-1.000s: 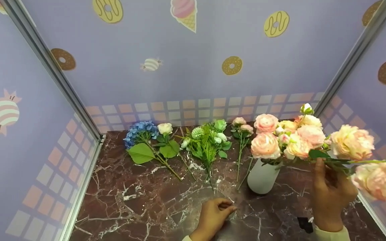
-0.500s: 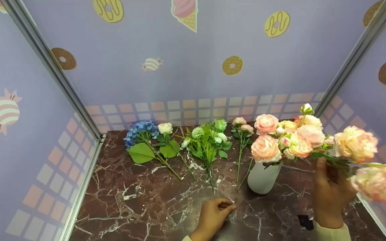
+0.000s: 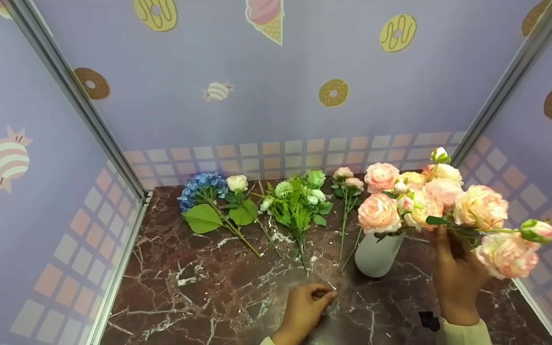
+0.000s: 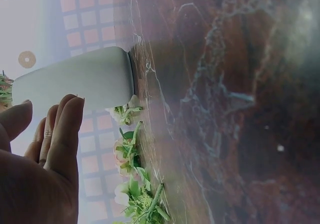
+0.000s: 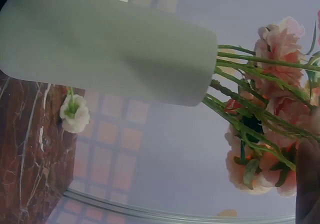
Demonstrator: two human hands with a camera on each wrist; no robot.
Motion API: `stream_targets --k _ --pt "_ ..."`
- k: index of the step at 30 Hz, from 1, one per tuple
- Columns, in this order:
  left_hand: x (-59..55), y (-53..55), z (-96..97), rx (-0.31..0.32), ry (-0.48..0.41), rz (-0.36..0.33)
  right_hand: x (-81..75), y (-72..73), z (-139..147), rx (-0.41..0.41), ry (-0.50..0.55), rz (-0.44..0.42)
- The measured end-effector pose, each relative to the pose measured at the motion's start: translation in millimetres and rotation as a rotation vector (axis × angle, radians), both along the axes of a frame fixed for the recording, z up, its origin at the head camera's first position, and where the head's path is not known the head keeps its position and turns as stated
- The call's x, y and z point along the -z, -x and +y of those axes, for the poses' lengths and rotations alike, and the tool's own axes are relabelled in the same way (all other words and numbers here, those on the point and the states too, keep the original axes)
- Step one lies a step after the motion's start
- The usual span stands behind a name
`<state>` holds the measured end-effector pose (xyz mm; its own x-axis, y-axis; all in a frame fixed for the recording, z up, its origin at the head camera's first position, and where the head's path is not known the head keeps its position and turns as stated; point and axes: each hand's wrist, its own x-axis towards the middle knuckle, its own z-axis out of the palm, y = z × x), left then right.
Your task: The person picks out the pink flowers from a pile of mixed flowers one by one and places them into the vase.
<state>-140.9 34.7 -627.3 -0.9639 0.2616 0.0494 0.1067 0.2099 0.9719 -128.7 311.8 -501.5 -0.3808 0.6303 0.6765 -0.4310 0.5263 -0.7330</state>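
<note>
A white vase [image 3: 376, 254] stands upright at the right of the table, filled with pink and cream peonies [image 3: 379, 212]; their green stems [image 5: 260, 94] come out of its mouth in the right wrist view. Just right of the vase, my right hand [image 3: 460, 278] is raised and pinches a peony stem below large blooms [image 3: 507, 254] and a bud [image 3: 537, 231]. The fingertips are partly hidden by petals and leaves. My left hand [image 3: 304, 309] rests near the table front, left of the vase, its fingers loosely curled with nothing held.
A blue hydrangea [image 3: 201, 189], a white rose [image 3: 236, 183], a green-and-white bunch [image 3: 297, 206] and small pink flowers [image 3: 348, 179] lie along the back of the marbled table [image 3: 199, 297]. A black scrap [image 3: 429, 321] lies beside the right sleeve. Patterned walls enclose the table.
My right hand has moved left with the peony stem, bringing its blooms and bud closer to those in the vase. The left hand has stayed in place.
</note>
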Motion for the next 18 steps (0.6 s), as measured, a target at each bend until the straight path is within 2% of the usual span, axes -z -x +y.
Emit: stream_targets --k 5,14,16,18 --pt "1.0 0.3 0.1 0.001 0.005 0.005 1.0 -0.7 0.5 0.050 -0.013 -0.050" --pt "0.7 0.1 -1.5 0.010 0.020 0.000 -2.9 -3.3 -1.1 0.168 -0.155 -0.108" --pt "0.7 0.9 -1.5 0.011 0.019 -0.007 -0.5 -3.5 -2.1 0.167 -0.120 -0.150" --pt "0.2 1.5 -1.4 0.010 0.022 -0.019 2.8 -4.2 -3.2 0.156 -0.042 -0.220"
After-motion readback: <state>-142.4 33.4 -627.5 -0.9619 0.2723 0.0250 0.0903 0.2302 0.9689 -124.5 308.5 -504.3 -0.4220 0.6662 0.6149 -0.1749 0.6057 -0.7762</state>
